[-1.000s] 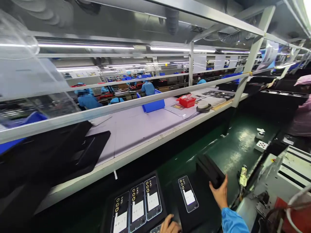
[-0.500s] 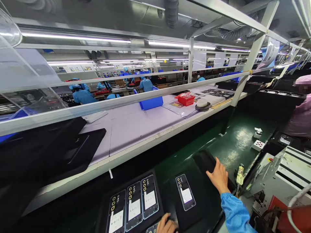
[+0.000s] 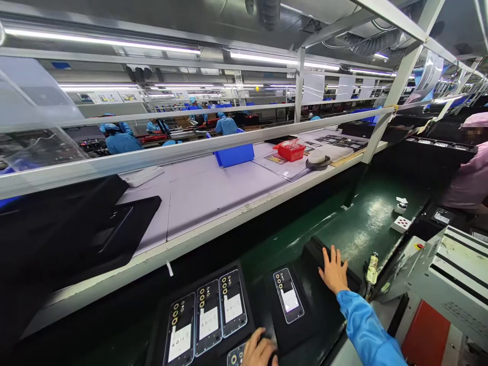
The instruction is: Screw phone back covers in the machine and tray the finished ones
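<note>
"Start with the right hand (image 3: 334, 270). What is it doing?"

"At the lower right, it lies splayed, palm down, over a black padded block (image 3: 313, 248). Whether it presses on it, I cannot tell."

"And the left hand (image 3: 260, 348)?"

"Bottom centre, fingers curled, beside a partly hidden phone rear panel (image 3: 235, 355) cut off by the frame's lower edge. I cannot tell if it grips anything."

"Where is the single phone rear panel (image 3: 288, 296)?"

"Lower centre-right, between the two hands and apart from both: left of and below the right one, above and right of the left one. It lies on a black tray (image 3: 282, 336), gold camera rings toward the top."

"The others?"

"Three phone rear panels (image 3: 209, 316) stand side by side on the left-hand black tray (image 3: 249, 310), up and left of the left hand."

"Further out?"

"A green surface (image 3: 366, 223) runs to the upper right, with a grey machine (image 3: 446, 277) at the right edge. Across the middle, a lilac-topped shelf (image 3: 213, 190) bears a blue bin (image 3: 234, 154) and a red basket (image 3: 291, 151)."
</note>
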Available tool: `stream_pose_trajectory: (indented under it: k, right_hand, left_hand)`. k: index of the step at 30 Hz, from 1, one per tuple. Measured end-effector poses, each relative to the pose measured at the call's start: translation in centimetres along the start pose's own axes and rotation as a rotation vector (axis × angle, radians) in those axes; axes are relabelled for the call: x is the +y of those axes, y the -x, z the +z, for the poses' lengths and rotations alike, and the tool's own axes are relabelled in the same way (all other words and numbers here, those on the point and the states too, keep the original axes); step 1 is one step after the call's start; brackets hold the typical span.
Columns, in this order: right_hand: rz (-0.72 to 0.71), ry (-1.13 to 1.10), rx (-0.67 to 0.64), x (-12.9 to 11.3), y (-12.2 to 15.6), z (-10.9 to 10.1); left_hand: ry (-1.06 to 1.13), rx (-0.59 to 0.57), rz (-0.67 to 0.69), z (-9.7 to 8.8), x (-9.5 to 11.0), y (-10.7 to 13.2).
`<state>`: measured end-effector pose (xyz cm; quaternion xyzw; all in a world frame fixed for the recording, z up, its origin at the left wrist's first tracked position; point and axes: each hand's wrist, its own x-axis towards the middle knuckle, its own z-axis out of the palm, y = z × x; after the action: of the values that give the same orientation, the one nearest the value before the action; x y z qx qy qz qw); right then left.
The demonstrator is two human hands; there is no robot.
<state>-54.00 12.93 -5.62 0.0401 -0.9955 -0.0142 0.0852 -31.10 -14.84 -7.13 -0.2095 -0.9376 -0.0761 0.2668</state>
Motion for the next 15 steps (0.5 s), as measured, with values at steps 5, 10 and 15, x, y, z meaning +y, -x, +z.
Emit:
stream_pose_trajectory:
  k: [5, 10, 15]
  right_hand:
    - [-0.043, 0.066, 0.010, -0.1, 0.3, -0.4]
    - [-0.057, 0.062, -0.031, 0.1, -0.2, -0.9]
    - [-0.108, 0.042, -0.066, 0.7, -0.9, -0.3]
  left_hand:
    - [-0.028, -0.021, 0.040, -0.3, -0.4, -0.3]
    - [-0.016, -0.023, 0.031, -0.3, -0.2, -0.3]
    - [-0.004, -0.034, -0.012, -0.6, 0.0, -0.4]
